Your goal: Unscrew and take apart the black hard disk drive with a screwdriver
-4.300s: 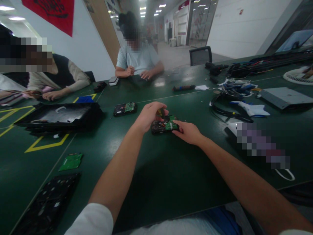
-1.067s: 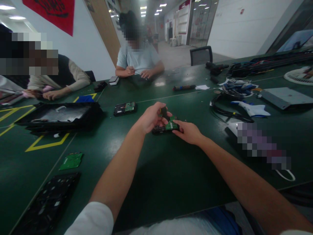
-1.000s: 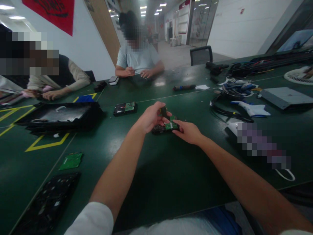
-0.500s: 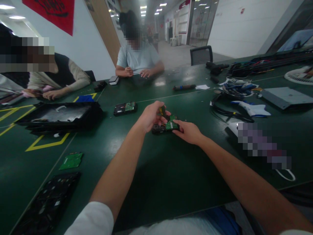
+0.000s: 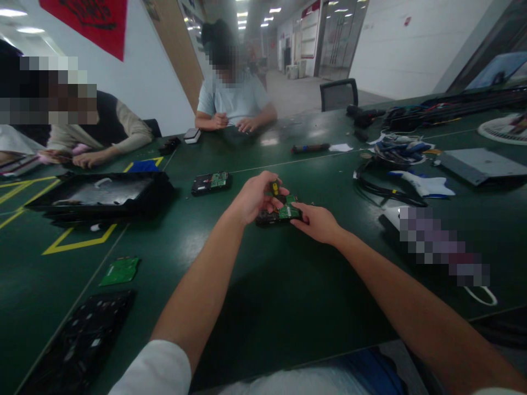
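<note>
- Head view: the left hand (image 5: 252,198) is closed around a small screwdriver with a black and yellow handle (image 5: 274,188), and the tool points down at the drive.
- The black hard drive with a green circuit board on top (image 5: 279,213) lies flat on the dark green table (image 5: 263,307), in the middle, between both hands.
- The right hand (image 5: 316,221) is half curled, and its fingertips press on the right edge of the drive.
- A second black hard drive with a green board (image 5: 211,182) lies further away to the left, well apart.
- A loose green circuit board (image 5: 120,270) lies near the left edge, beside a black flat panel (image 5: 78,345).
- A black open tray (image 5: 99,196) stands on the left.
- Two other persons sit at the far side, their hands on the table.
- Black cables (image 5: 381,186) lie on the right.
</note>
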Available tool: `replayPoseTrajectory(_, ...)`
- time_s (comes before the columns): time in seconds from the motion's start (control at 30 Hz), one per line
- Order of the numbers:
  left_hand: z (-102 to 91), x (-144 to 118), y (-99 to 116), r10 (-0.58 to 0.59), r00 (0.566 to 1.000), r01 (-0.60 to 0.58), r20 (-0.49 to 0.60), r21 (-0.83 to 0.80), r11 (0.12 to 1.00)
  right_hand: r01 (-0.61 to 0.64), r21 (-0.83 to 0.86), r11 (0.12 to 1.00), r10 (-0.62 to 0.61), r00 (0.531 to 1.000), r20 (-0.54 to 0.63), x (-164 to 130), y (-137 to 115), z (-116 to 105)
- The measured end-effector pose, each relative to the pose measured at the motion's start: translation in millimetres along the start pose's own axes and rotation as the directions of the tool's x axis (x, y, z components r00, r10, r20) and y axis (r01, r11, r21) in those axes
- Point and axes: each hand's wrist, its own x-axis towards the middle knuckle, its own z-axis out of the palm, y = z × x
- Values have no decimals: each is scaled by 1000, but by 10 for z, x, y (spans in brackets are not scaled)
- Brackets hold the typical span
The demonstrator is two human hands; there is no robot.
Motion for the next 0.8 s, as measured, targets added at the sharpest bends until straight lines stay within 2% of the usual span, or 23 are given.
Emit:
replayPoseTrajectory(0.27, -44, 28, 13, 85, 994, -77, -69, 110, 991, 6, 4, 1000, -6, 1000, 2, 2, 6, -8)
replayPoseTrajectory(0.57, -26, 13, -13, -12, 999, 12, 34, -17, 1000, 11, 8, 1000, -11, 1000, 1, 9, 17, 11)
replayPoseTrajectory(0.8, -39, 15, 4, 66, 997, -62, -42, 87, 994, 3, -7, 1000, -3, 1000, 8, 6, -1, -7)
